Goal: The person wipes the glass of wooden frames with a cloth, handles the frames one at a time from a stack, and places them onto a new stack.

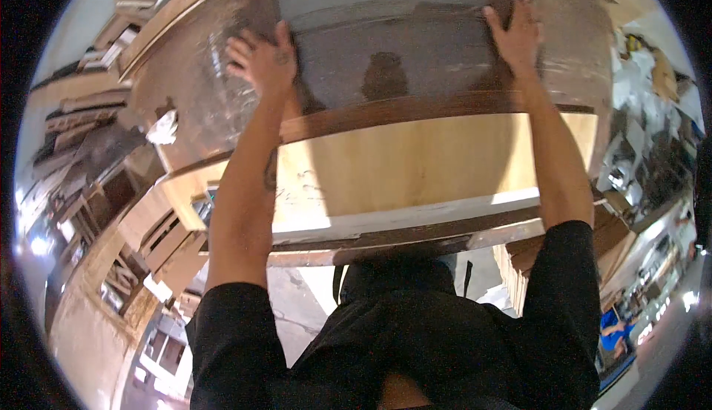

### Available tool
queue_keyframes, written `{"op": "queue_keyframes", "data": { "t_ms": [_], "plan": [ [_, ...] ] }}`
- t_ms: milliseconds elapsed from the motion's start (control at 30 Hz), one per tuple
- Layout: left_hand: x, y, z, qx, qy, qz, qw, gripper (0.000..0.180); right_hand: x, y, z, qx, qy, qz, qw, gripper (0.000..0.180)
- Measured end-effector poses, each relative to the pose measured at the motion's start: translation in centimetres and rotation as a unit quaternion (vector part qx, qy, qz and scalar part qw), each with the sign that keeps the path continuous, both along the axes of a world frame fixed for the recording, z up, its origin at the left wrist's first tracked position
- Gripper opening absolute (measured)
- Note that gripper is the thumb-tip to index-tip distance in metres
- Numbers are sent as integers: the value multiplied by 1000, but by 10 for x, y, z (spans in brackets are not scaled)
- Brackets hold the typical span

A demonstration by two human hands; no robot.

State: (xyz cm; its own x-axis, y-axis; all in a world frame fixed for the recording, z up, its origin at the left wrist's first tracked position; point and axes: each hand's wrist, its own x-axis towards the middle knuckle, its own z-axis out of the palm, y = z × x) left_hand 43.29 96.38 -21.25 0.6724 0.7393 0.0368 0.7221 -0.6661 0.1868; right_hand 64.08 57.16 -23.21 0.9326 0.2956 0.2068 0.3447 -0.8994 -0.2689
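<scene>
Both my arms stretch forward over a large dark brown panel [415, 61], which has a greyish, shiny middle. My left hand [265, 58] is at the left edge of that middle part, with fingers spread and thumb out. Over on the right side, my right hand [519, 35] lies flat, thumb apart from the fingers. Neither hand holds anything. Nearer to me, a pale wooden board [415, 158] shows below the panel's edge, partly in shadow. A crumpled white scrap [164, 127] sits on the brown surface to the left.
A dark-topped wooden edge [415, 241] runs across just before my body. Stacked wood pieces [93, 106] and a wooden frame [122, 284] stand at the left. Clear plastic wrapping [638, 128] heaps up at the right. Far off at the lower right is a person in blue [617, 332].
</scene>
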Motion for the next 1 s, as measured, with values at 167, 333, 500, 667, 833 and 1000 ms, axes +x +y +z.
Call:
{"op": "queue_keyframes", "data": {
  "t_ms": [167, 333, 500, 667, 833, 1000],
  "plan": [
    [-6, 5, -2, 24, -24, -16, 999, 88, -4, 0, 0, -14, -2, 9, 1000, 93],
    [4, -2, -4, 35, -36, -11, 999, 88, 10, -17, 0, -60, -13, 10, 998, 92],
    [-4, 9, -12, 38, -31, -11, 999, 91, 10, -12, -4, 22, 73, 22, 997, 97],
    [-4, 6, -7, 21, -30, -32, 999, 93, 6, -17, -1, 67, 56, 68, 994, 97],
    [-5, 9, -6, 22, -44, -30, 998, 92, 4, -11, 2, 53, 63, 50, 995, 96],
    [2, 3, -3, -1, -17, -9, 1000, 90, 5, -16, 10, 22, 70, 21, 997, 98]
  ]
}}
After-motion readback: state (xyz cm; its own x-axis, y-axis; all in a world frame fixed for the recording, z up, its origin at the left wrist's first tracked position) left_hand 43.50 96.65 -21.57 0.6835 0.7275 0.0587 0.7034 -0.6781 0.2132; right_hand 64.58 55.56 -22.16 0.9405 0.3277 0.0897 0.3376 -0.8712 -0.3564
